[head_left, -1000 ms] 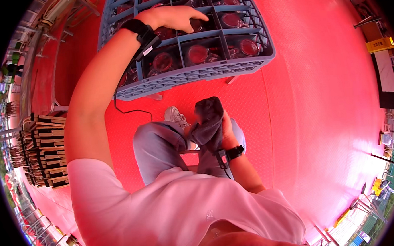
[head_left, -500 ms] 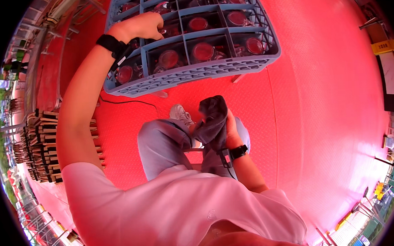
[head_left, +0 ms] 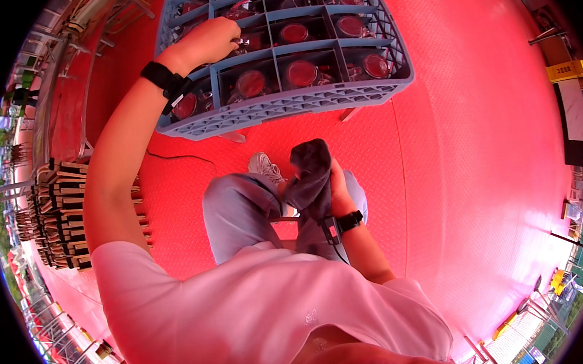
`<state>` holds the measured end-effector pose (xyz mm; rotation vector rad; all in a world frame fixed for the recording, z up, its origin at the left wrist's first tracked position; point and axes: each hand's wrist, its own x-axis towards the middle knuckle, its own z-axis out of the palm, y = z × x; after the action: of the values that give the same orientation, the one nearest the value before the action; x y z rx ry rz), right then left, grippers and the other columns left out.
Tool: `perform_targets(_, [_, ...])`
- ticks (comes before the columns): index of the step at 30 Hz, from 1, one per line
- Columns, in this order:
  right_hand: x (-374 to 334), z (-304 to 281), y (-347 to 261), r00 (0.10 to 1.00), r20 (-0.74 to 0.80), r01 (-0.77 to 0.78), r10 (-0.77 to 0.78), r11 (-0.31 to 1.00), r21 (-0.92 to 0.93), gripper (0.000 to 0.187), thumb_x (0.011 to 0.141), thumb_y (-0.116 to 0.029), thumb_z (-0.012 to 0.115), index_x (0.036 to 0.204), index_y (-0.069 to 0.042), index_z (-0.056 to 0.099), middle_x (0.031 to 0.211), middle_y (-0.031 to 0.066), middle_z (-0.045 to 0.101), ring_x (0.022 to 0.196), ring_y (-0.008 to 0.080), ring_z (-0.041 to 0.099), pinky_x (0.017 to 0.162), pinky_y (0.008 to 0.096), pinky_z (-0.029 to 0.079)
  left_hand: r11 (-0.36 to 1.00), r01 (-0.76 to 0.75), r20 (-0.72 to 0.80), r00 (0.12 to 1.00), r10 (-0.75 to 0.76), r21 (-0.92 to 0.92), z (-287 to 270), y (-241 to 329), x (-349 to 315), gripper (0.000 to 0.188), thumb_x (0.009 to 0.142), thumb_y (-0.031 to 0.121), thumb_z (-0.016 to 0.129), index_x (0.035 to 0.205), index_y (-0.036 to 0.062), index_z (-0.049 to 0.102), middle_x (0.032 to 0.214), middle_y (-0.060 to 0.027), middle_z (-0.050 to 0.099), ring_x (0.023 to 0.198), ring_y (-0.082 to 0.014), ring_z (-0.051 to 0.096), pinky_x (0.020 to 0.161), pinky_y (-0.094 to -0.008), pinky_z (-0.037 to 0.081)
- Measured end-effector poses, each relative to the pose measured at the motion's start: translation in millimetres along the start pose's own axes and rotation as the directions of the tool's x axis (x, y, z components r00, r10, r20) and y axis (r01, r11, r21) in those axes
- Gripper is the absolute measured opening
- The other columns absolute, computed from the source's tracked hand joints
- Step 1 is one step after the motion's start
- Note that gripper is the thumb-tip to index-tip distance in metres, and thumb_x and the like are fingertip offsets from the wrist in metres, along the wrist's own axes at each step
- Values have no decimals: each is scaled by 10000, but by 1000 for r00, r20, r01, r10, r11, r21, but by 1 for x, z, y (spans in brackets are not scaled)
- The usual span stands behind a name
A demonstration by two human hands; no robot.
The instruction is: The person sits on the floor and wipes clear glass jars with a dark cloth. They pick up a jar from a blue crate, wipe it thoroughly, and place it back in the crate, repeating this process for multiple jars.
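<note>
Over the rack point(head_left: 287, 108), fingering glass point(head_left: 251, 43) with left hand point(head_left: 204, 43), grip unclear; below, clamping cloth point(head_left: 308, 173) in right hand point(head_left: 339, 190); likely needing straight lift.

The left fisheye on my head looks steeply down over my shirt point(head_left: 272, 308) and trousers point(head_left: 237, 214) from close above, taking in the blue crate point(head_left: 287, 103) at its top edge and the red floor point(head_left: 467, 146) spreading wide around.
</note>
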<state>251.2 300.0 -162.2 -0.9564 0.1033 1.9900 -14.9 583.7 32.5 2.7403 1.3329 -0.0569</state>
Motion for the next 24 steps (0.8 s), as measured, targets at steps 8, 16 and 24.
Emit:
perform_targets(8, [1, -6, 3, 994, 107, -14, 19, 999, -49, 482, 981, -496, 475, 1130, -60, 615, 972, 115, 688, 847, 244, 663, 743, 351, 552, 996, -36, -225, 974, 16, -84, -54, 0, -33, 209, 878, 166, 669, 957, -27, 661, 759, -183, 630, 691, -305, 622, 639, -375, 475])
perform_targets(16, [3, -10, 12, 989, 145, 42, -25, 993, -113, 496, 982, -505, 482, 1143, -56, 616, 986, 117, 689, 867, 250, 663, 767, 358, 553, 805, 148, -46, 976, -212, -574, -121, 34, -119, 274, 947, 301, 657, 995, 40, 723, 887, 6, 704, 795, -70, 635, 693, -245, 530])
perform_targets(24, [-74, 71, 1, 875, 397, 314, -279, 949, -25, 450, 1030, -409, 421, 1235, -49, 595, 1091, 75, 688, 932, 196, 643, 834, 311, 531, 189, 200, 148, 954, -259, -961, -29, 135, -214, 315, 931, 319, 683, 1006, 18, 734, 909, -43, 725, 782, -102, 680, 700, -240, 552])
